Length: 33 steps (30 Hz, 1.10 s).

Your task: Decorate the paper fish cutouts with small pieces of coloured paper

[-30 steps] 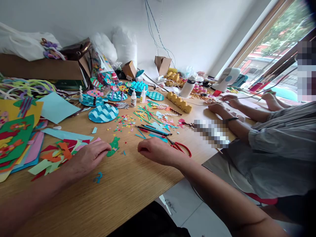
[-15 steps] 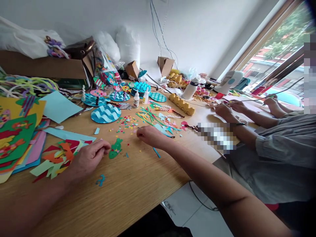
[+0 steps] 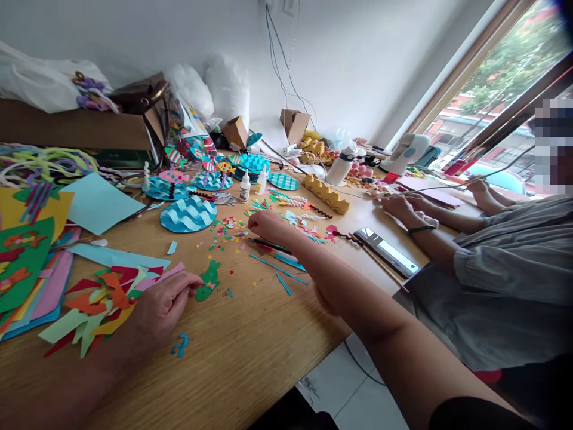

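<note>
Two bare hands work around a green paper fish [image 3: 208, 283], which lies flat on the wooden table [image 3: 179, 391] in front of the person. Its long axis runs slantwise: the rounded head end points toward the person and slightly left, and the narrower tail end points away and a little right.

The left hand [image 3: 170, 295] is just left of the fish, its fingers bunched and bent, with a fingertip at the fish's left edge, apparently touching it. Whether thumb and finger pinch the paper, I cannot tell. The right hand [image 3: 265, 226] is beyond the fish and to its right, bent down at the wrist beside a scatter of small paper dots [image 3: 229, 229]. Its fingertips are hidden, so I cannot tell whether they pinch anything.

Left of the fish, partly behind the left forearm, spreads a heap of paper offcuts [image 3: 105, 298]. Nearer the person than the fish lies a curled blue scrap [image 3: 181, 345]. Thin blue strips [image 3: 280, 270] lie to the right of the fish. Beyond it sit a blue disc with pale wavy bands [image 3: 188, 214] and, farther off, two small white bottles [image 3: 245, 187]. Well to the fish's right is a phone [image 3: 387, 254], near a co-worker's hands [image 3: 398, 209].
</note>
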Motion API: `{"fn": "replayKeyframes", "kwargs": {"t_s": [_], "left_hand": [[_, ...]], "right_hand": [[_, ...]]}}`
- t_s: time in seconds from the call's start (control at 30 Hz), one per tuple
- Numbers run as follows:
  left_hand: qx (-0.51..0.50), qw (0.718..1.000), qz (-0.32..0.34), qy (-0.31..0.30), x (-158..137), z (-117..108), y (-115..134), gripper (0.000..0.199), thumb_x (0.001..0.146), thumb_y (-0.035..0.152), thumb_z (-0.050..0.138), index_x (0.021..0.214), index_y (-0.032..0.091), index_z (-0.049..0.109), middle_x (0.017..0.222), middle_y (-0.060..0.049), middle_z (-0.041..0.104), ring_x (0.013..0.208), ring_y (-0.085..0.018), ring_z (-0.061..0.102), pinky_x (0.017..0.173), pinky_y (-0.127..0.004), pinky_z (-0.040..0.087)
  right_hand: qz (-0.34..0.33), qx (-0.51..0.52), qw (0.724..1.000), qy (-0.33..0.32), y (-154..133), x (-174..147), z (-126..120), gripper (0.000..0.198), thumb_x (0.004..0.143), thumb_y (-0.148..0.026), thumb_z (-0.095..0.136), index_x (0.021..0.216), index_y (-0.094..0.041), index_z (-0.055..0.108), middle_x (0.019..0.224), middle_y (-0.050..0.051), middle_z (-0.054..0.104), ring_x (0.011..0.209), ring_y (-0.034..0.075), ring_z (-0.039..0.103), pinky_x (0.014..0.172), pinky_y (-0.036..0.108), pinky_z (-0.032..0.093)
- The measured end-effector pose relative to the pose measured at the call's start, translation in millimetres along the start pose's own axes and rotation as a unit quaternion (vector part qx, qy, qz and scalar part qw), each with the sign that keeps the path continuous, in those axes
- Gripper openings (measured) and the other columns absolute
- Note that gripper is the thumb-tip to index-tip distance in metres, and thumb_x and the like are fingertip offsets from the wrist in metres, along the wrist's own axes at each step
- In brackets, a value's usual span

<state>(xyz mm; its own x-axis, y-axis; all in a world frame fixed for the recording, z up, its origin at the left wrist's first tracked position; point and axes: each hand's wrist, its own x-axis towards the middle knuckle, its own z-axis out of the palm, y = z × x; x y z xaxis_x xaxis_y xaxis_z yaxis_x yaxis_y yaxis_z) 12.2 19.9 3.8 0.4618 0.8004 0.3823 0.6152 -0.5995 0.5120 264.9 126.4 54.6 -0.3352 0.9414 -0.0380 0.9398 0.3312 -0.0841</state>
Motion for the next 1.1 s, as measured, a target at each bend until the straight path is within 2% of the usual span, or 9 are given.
{"fn": "replayKeyframes", "kwargs": {"t_s": [0.23, 0.4, 0.6, 0.8, 0.87, 1.0, 1.1], "left_hand": [[-0.005, 1.0, 0.003, -0.003, -2, -1, 0, 0.02, 0.082, 0.026, 0.036, 0.086, 0.023, 0.055, 0.067, 0.002, 0.061, 0.077, -0.017, 0.063, 0.062, -0.024, 0.05], [-0.009, 1.0, 0.004, 0.014, -2, 2, -4, 0.02, 0.083, 0.026, 0.036, 0.087, 0.024, 0.056, 0.067, 0.002, 0.061, 0.078, -0.017, 0.063, 0.064, -0.024, 0.05], [-0.016, 1.0, 0.006, 0.014, -5, 7, -11, 0.019, 0.083, 0.027, 0.038, 0.09, 0.024, 0.056, 0.072, 0.001, 0.063, 0.077, -0.016, 0.062, 0.066, -0.024, 0.05], [-0.029, 0.999, -0.006, 0.017, 1, 0, 2, 0.02, 0.081, 0.027, 0.036, 0.084, 0.023, 0.056, 0.064, 0.002, 0.061, 0.065, -0.015, 0.061, 0.069, -0.027, 0.051], [-0.036, 0.999, -0.017, 0.025, 2, -3, 5, 0.019, 0.08, 0.026, 0.037, 0.083, 0.022, 0.056, 0.064, 0.002, 0.061, 0.061, -0.014, 0.06, 0.075, -0.03, 0.05], [-0.07, 0.994, -0.084, 0.013, 1, -4, 2, 0.021, 0.083, 0.028, 0.036, 0.085, 0.02, 0.055, 0.076, -0.001, 0.063, 0.066, -0.014, 0.06, 0.066, -0.027, 0.05], [-0.088, 0.99, -0.108, 0.009, -1, -4, -1, 0.021, 0.084, 0.028, 0.036, 0.088, 0.02, 0.055, 0.076, -0.002, 0.063, 0.068, -0.014, 0.06, 0.065, -0.026, 0.05]], "right_hand": [[0.02, -0.004, 0.999, -0.024, 1, 8, -2, 0.027, 0.073, -0.016, 0.045, 0.09, -0.019, 0.067, 0.093, 0.004, 0.066, 0.08, 0.014, 0.056, 0.062, 0.021, 0.035], [0.051, -0.023, 0.998, 0.0, 15, 16, 5, 0.03, 0.072, -0.014, 0.043, 0.092, -0.018, 0.066, 0.095, 0.006, 0.066, 0.082, 0.017, 0.056, 0.061, 0.023, 0.035], [0.026, 0.007, 0.999, -0.019, 14, 23, 8, 0.025, 0.071, -0.018, 0.048, 0.089, -0.019, 0.066, 0.092, 0.003, 0.066, 0.08, 0.014, 0.056, 0.06, 0.021, 0.035], [0.007, 0.006, 0.999, -0.036, 10, 31, 10, 0.026, 0.072, -0.021, 0.05, 0.092, -0.017, 0.066, 0.093, 0.004, 0.066, 0.079, 0.014, 0.056, 0.059, 0.02, 0.036], [0.012, -0.02, 0.999, -0.044, 9, 34, 11, 0.027, 0.072, -0.02, 0.05, 0.094, -0.018, 0.066, 0.095, 0.005, 0.066, 0.081, 0.014, 0.057, 0.061, 0.021, 0.037], [0.011, -0.037, 0.998, -0.049, 7, 39, 11, 0.027, 0.071, -0.016, 0.051, 0.093, -0.017, 0.068, 0.097, 0.007, 0.065, 0.087, 0.017, 0.056, 0.067, 0.022, 0.038], [0.007, -0.039, 0.998, -0.054, 7, 42, 11, 0.026, 0.07, -0.016, 0.053, 0.092, -0.016, 0.068, 0.096, 0.008, 0.066, 0.088, 0.018, 0.056, 0.068, 0.022, 0.038]]}}
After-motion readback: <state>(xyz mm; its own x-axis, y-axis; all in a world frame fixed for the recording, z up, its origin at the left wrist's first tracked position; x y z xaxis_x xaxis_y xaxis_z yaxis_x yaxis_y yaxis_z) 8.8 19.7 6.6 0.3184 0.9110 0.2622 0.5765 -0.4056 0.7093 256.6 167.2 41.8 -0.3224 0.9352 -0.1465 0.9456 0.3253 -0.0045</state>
